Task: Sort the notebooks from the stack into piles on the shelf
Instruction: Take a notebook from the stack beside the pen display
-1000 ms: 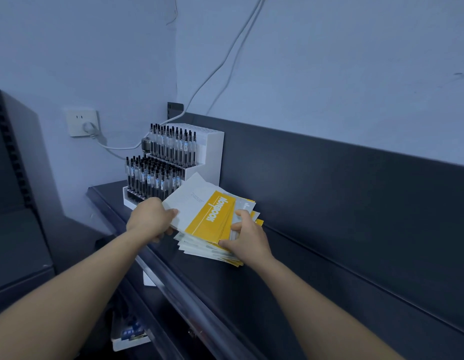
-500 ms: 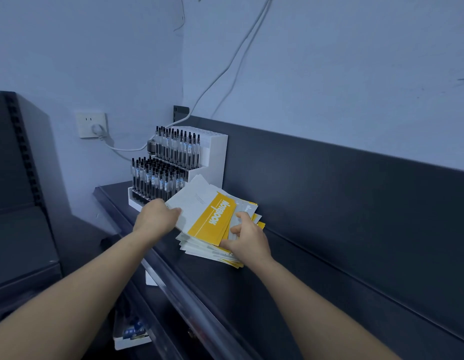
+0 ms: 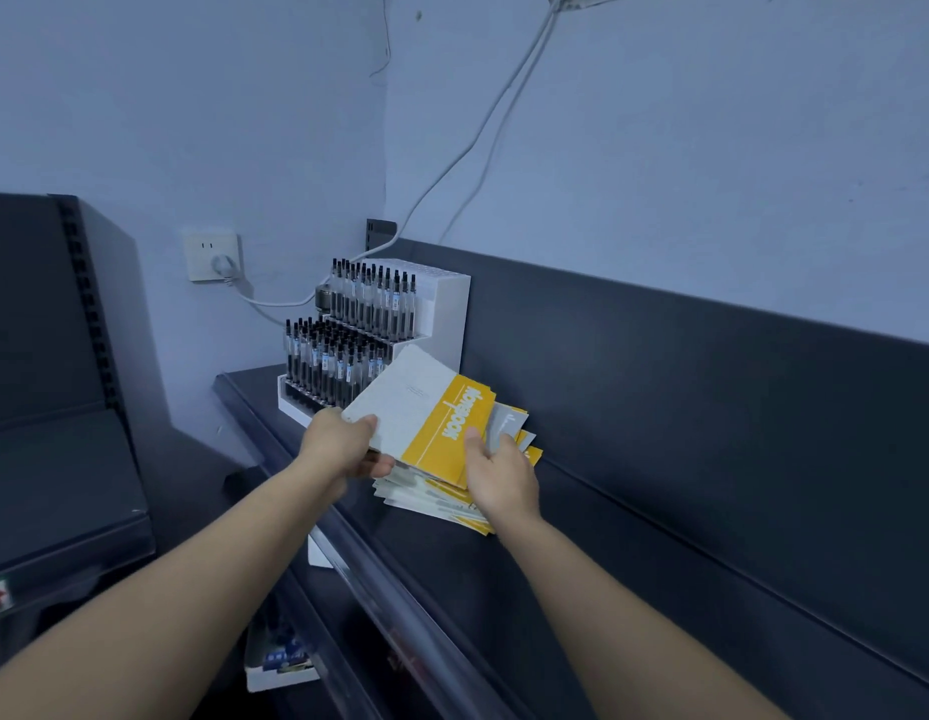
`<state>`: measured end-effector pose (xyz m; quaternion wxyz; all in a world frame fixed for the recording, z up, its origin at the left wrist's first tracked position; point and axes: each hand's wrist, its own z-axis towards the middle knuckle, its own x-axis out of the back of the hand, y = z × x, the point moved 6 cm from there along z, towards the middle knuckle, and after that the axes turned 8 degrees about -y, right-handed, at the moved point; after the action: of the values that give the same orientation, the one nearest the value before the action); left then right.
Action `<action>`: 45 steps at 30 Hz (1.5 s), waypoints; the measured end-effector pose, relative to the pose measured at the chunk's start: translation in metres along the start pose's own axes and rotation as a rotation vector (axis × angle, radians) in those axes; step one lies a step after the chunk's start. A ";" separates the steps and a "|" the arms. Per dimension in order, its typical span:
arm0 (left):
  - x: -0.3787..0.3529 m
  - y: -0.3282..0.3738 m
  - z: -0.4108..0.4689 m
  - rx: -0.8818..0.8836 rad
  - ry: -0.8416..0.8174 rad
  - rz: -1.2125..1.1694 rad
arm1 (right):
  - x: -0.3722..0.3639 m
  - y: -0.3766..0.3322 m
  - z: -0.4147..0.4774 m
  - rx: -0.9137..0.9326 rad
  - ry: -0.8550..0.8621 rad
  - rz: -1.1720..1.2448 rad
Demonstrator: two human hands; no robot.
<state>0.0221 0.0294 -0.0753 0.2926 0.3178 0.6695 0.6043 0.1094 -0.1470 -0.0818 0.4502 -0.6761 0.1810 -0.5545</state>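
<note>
The left hand [image 3: 343, 449] pinches the near left corner of one white notebook [image 3: 405, 402], thumb on top of the cover and fingers curled beneath it. The right hand [image 3: 499, 475] grasps one yellow notebook [image 3: 454, 428] at its near right corner, thumb pressed on the cover, the other fingers curled over a grey notebook [image 3: 506, 423] that shows just behind. The white cover overlaps the yellow one, and both are tilted above the stack [image 3: 436, 504], which lies fanned and untidy on the dark shelf [image 3: 504, 589]. The stack shows several white and yellow edges; the exact number of notebooks in it cannot be told. No separate pile shows on the shelf.

Just behind the notebooks stands one white pen stand [image 3: 444, 309] with two tiers, both filled with upright black pens, too many and too close to count. On the wall to the left is one socket [image 3: 213, 254] with one plug in it, and two thin cables [image 3: 483, 122] run up the wall. A clear rail [image 3: 389, 605] edges the shelf front.
</note>
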 end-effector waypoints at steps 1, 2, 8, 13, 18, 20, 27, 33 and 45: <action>-0.003 -0.001 -0.003 0.001 -0.009 -0.032 | -0.001 0.003 0.001 -0.039 0.000 0.047; -0.006 -0.001 -0.006 0.002 -0.021 -0.059 | -0.003 0.005 0.001 -0.063 -0.006 0.103; -0.023 -0.003 -0.025 -0.021 -0.158 -0.055 | 0.001 0.009 -0.008 -0.050 0.053 0.291; -0.031 -0.008 -0.033 0.003 -0.280 0.029 | 0.025 0.006 -0.034 0.043 0.184 0.238; -0.049 -0.009 -0.057 -0.059 -0.343 0.235 | 0.043 0.014 -0.074 0.054 0.303 0.194; -0.060 -0.011 -0.070 -0.103 -0.375 0.321 | 0.053 0.019 -0.094 0.043 0.352 0.159; -0.110 -0.016 -0.130 -0.236 -0.469 0.378 | 0.096 0.052 -0.166 -0.040 0.447 0.104; -0.169 -0.021 -0.187 -0.327 -0.564 0.357 | 0.153 0.081 -0.236 -0.109 0.588 0.004; -0.282 -0.037 -0.348 -0.419 -0.733 0.381 | 0.260 0.161 -0.386 -0.223 0.754 -0.110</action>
<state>-0.0741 -0.4095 -0.0756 0.4517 0.5617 0.3150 0.6174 -0.1189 -0.5832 -0.0672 0.2456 -0.4784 0.3562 -0.7641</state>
